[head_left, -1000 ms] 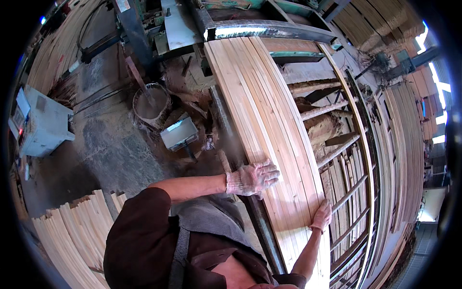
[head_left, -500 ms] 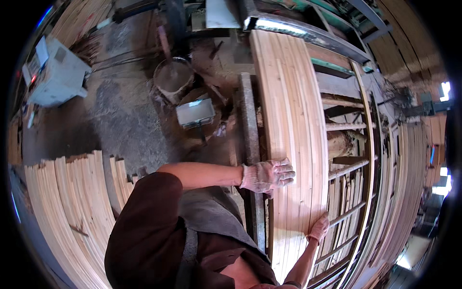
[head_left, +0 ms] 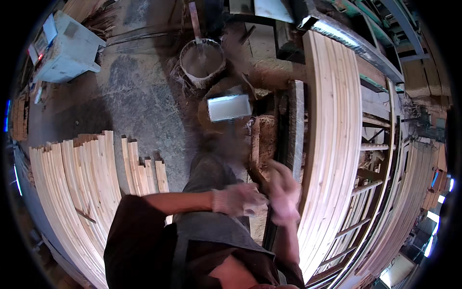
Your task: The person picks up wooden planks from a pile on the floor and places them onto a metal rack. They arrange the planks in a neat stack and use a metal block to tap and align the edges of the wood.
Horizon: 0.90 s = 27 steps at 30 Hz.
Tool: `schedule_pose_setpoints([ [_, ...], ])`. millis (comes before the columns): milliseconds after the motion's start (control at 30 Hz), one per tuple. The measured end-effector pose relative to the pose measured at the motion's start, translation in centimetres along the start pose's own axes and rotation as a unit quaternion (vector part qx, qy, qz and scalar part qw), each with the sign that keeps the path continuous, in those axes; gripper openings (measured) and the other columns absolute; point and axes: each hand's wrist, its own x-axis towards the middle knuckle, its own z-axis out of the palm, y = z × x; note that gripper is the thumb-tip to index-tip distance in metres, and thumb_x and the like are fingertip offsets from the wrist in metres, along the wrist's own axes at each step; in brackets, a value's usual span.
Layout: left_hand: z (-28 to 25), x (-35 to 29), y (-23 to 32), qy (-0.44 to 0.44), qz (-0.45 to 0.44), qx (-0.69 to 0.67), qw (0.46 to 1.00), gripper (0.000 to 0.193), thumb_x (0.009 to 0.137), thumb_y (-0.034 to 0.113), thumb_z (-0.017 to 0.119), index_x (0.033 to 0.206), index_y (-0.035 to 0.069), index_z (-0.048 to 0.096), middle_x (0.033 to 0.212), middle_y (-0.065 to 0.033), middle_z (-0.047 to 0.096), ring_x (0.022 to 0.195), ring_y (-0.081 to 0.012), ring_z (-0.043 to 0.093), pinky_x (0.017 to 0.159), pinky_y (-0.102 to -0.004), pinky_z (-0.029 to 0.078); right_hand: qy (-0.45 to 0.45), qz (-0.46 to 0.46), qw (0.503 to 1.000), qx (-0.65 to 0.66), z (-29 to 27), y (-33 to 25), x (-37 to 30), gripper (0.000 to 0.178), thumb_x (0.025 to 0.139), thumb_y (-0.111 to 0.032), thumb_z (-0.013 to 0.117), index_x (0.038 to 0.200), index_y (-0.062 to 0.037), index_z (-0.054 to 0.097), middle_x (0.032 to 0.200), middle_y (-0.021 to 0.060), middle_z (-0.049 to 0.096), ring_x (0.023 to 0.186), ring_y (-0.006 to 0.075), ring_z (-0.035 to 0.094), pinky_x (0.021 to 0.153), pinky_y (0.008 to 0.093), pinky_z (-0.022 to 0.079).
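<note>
My left hand [head_left: 238, 200], in a pale work glove, hangs in front of my apron, off the wood. Blurred by motion, its fingers look loosely spread, with nothing visible in them. Beside it, my gloved right hand [head_left: 284, 196] is raised with fingers stretched out. It too is smeared and seems to hold nothing. The two hands are close together; whether they touch I cannot tell. Just right of them lies a long bundle of pale wooden strips [head_left: 334, 130], side by side on a roller frame. A metal rail [head_left: 294, 139] runs along its left side.
Stacked wooden strips [head_left: 77, 183] stand at the left, with shorter pieces [head_left: 142, 168] beside them. Ahead are a round bucket [head_left: 202, 60] with a stick in it and a white rectangular tray [head_left: 229, 107]. Rollers [head_left: 368, 187] and more stacked timber [head_left: 404, 202] lie right. A pale cabinet [head_left: 70, 48] stands far left.
Both hands have left the wooden strips and come together in front of my body. My view has shifted, so the bundle now sits farther right in the picture.
</note>
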Motion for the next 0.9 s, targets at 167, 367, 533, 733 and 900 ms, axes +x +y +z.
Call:
schedule_pose_setpoints([
  [167, -6.5, -19.8, -6.9, -0.049, -0.577, 0.039, 0.814, 0.048, 0.096, 0.044, 0.058, 0.126, 0.006, 0.065, 0.117, -0.0226, 0.07, 0.113, -0.0421, 0.065, 0.096, -0.0518, 0.05, -0.051, 0.076, 0.958, -0.272, 14.6, 11.8, 18.4, 0.049, 0.104, -0.045, 0.051, 0.137, -0.0098, 0.061, 0.124, 0.0218, 0.07, 0.115, 0.0343, 0.069, 0.092, 0.051, 0.056],
  [367, -0.1, -43.6, -3.1, 0.324, -0.808, -0.242, 0.428, 0.052, 0.098, 0.044, 0.063, 0.113, -0.005, 0.07, 0.095, -0.0206, 0.076, 0.083, -0.0316, 0.074, 0.076, -0.0456, 0.058, -0.051, 0.065, 0.883, -0.461, 24.1, 23.5, 25.8, 0.04, 0.102, -0.038, 0.053, 0.109, -0.0022, 0.069, 0.111, 0.0245, 0.069, 0.111, 0.0429, 0.066, 0.09, 0.0543, 0.055],
  [533, 3.1, -46.9, -0.3, 0.322, -0.807, -0.336, 0.363, 0.047, 0.096, 0.044, 0.069, 0.112, -0.001, 0.069, 0.099, -0.0169, 0.074, 0.08, -0.0274, 0.072, 0.072, -0.0408, 0.058, -0.097, -0.121, 0.844, -0.513, 23.0, 19.7, 25.7, 0.035, 0.101, -0.032, 0.056, 0.108, -0.0004, 0.069, 0.111, 0.0247, 0.07, 0.111, 0.0448, 0.065, 0.088, 0.0536, 0.056],
  [733, 0.6, -39.7, -6.3, 0.337, -0.728, -0.383, 0.459, 0.036, 0.098, 0.036, 0.068, 0.105, 0.001, 0.071, 0.093, -0.0104, 0.07, 0.077, -0.0233, 0.064, 0.073, -0.0371, 0.051, -0.075, 0.025, 0.98, -0.18, 12.4, 3.5, 17.9, 0.037, 0.104, -0.022, 0.05, 0.135, -0.0063, 0.062, 0.135, 0.0255, 0.06, 0.122, 0.0394, 0.063, 0.094, 0.0471, 0.056],
  [900, -3.2, -31.4, -12.3, 0.312, -0.607, -0.412, 0.603, 0.048, 0.096, 0.039, 0.069, 0.118, -0.004, 0.069, 0.105, -0.0174, 0.075, 0.095, -0.0283, 0.072, 0.084, -0.0389, 0.058, 0.04, -0.272, 0.913, -0.301, -1.5, -2.8, 8.3, 0.036, 0.103, -0.018, 0.053, 0.135, -0.0039, 0.062, 0.136, 0.029, 0.059, 0.117, 0.0412, 0.065, 0.099, 0.0449, 0.054],
])
